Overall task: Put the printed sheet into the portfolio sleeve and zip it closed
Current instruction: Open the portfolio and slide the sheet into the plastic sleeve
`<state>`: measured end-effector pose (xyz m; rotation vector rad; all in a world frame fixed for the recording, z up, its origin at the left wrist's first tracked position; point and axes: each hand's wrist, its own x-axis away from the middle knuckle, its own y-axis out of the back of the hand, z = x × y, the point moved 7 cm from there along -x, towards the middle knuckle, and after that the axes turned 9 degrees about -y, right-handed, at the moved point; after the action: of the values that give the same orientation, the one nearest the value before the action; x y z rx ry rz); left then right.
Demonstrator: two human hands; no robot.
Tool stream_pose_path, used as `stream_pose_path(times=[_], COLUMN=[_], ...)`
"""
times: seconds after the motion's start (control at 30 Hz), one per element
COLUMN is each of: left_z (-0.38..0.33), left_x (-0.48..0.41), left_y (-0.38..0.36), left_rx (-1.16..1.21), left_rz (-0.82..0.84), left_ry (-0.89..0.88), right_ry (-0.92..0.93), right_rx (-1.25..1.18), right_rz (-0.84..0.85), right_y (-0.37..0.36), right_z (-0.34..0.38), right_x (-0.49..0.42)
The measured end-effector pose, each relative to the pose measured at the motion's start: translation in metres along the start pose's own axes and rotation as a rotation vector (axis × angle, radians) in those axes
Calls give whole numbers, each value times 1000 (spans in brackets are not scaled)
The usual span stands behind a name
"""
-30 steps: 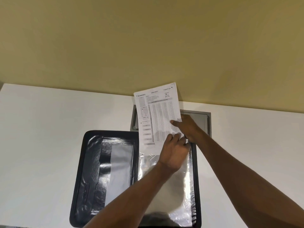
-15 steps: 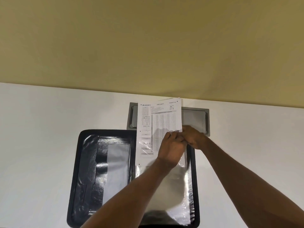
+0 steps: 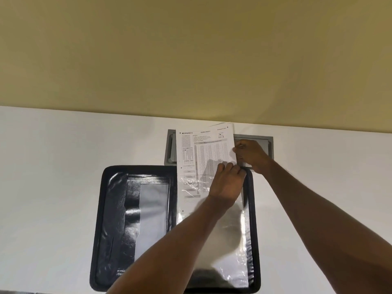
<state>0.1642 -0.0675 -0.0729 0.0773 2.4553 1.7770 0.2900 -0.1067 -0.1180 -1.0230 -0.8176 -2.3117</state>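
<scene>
A black zip portfolio [image 3: 110, 219] lies open on the white desk, with a clear plastic sleeve [image 3: 229, 251] on its right half. The printed sheet [image 3: 203, 153] stands partway inside the sleeve's top, its lower part under the plastic and its upper part sticking out past the portfolio. My left hand [image 3: 227, 183] pinches the sleeve's top edge over the sheet. My right hand [image 3: 250, 154] grips the sheet's right edge, just beyond the portfolio's top right corner.
A grey recessed cable hatch [image 3: 265, 143] is set into the white desk [image 3: 53, 166] behind the portfolio, partly covered by the sheet. A yellow-beige wall [image 3: 191, 60] rises right behind the desk's far edge.
The sheet has come down from tilted in the air to upright with its lower part inside the sleeve. My right hand has shifted up along the sheet's right edge.
</scene>
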Motion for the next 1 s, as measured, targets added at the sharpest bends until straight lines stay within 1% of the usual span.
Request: stream_pose_path(times=[0.13,0.3,0.4,0.47,0.53,0.63,0.7,0.83,1.0], left_z=[7,11,10,10,10,10,10,10,10], left_x=[-6,-10,-12,-13,-12,-10,-9,-9,-7], left_y=[-3,-12,-15,-18,-19,-19,-20,-24,-27], left_rx=[31,69,89,96,94,91,94,104,88], left_rz=[1,-4,-1,2,-12,-65,-95,-101,-105], left_ry=[30,51,56,54,53,55,49,40,40], right_ry=[-22,-65,-97,-109,-90,-6,29,29,-16], right_rx=[-34,112,263,316,260,80,59,99,166], right_rz=[71,105,141,117,56,-74,-127,-104,17], right_y=[3,9,9,8,7,10,10,7,8], right_z=[-6,-23,-27,-21,-9,8,16,21,10], right_x=[3,5,-1,-6,-13,-23,-24,-25,-20])
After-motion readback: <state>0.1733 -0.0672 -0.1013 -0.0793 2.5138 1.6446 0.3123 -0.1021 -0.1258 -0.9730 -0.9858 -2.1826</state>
